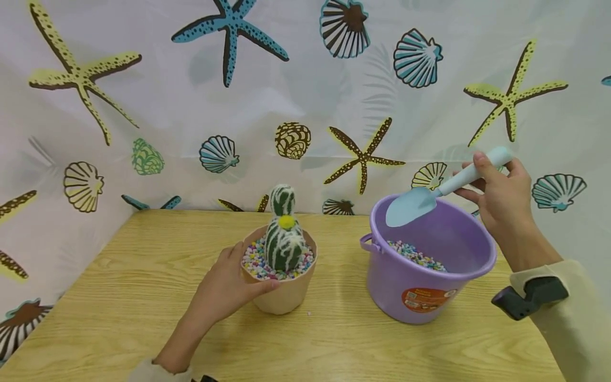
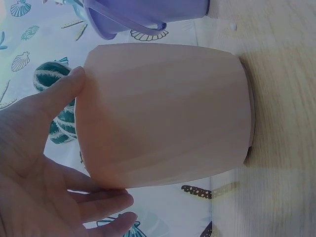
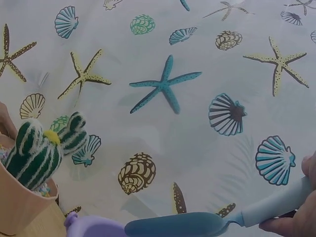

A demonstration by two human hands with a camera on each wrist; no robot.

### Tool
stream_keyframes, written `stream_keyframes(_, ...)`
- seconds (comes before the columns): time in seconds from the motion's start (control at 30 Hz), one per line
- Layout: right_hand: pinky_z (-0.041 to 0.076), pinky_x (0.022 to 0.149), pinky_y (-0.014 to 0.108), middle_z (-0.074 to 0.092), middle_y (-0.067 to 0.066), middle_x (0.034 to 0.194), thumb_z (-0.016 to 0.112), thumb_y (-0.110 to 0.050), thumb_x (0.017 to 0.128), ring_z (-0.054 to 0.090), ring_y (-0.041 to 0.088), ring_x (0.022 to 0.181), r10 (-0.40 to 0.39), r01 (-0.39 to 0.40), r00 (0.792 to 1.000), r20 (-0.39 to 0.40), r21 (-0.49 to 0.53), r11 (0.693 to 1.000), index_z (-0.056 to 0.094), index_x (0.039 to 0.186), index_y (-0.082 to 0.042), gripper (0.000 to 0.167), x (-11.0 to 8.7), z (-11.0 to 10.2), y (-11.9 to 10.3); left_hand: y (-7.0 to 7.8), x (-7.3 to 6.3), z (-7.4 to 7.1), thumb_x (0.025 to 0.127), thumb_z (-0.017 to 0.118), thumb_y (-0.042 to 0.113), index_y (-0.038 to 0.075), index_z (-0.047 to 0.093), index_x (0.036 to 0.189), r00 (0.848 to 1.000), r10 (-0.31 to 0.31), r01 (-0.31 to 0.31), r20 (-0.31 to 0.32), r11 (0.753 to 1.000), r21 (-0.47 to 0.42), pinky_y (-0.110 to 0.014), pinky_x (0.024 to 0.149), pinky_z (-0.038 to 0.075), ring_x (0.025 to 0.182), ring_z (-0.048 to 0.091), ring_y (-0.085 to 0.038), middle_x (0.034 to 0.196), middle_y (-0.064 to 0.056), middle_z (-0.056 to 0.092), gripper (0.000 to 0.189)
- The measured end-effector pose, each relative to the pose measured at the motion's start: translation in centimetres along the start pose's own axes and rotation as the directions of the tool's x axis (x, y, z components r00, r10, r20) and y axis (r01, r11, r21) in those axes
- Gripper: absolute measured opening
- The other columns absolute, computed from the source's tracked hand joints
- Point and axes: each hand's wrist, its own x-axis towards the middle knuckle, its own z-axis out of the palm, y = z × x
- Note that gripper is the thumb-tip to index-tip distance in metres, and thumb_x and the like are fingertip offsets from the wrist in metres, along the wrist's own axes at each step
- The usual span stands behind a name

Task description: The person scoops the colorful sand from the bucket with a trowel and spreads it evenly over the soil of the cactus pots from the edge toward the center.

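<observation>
My left hand grips the rim of a tan plant pot, thumb along the front and fingers round the left side. Standing in it is a green-and-white cactus with a yellow flower, ringed by colorful pebbles. The left wrist view shows the thumb at one edge of the pot. Above a purple bucket, my right hand holds a light blue hand trowel by its handle. Its blade tilts down over the bucket's opening. More colorful pebbles lie at the bottom of the bucket.
Pot and bucket stand apart on a wood-grain table, the bucket to the right. A white cloth printed with starfish and shells hangs behind it. One small white pebble lies on the tabletop near the pot.
</observation>
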Motion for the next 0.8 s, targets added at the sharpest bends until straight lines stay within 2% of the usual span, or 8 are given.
stream_keyframes(0.27,0.058,0.064,0.029,0.063,0.0,0.095,0.069,-0.029,0.083,0.067,0.012,0.083,0.007,-0.01,0.999,-0.04,-0.07,0.998,0.045,0.116,-0.013,0.043,0.0,-1.8,0.3,-0.1,0.1,0.0,0.073,0.072,0.062,-0.003,0.026,0.147,1.0,0.0,0.0,-0.001,1.0,0.007,-0.063,0.092,0.043,0.122,0.045,-0.053,0.143,-0.034,0.034,0.109)
stream_keyframes(0.43,0.059,0.062,0.03,0.064,0.001,0.09,0.072,-0.026,0.082,0.068,0.013,0.079,0.048,-0.049,0.998,-0.044,-0.041,0.998,0.045,0.114,-0.012,0.045,0.0,-2.8,1.0,-0.1,0.0,0.1,0.073,0.072,0.062,-0.004,0.027,0.147,1.0,-0.007,0.007,0.007,1.0,0.003,-0.063,0.093,0.043,0.122,0.045,-0.053,0.143,-0.034,0.034,0.109)
stream_keyframes(0.8,0.058,0.061,0.028,0.065,-0.001,0.084,0.068,-0.02,0.087,0.069,0.01,0.073,0.093,-0.096,0.995,-0.038,-0.093,0.991,0.045,0.106,-0.011,0.031,0.0,-4.0,3.5,0.0,0.0,-0.1,0.073,0.072,0.062,-0.001,0.027,0.147,1.0,-0.005,0.005,0.004,1.0,0.01,-0.063,0.092,0.044,0.121,0.046,-0.053,0.144,-0.033,0.034,0.107)
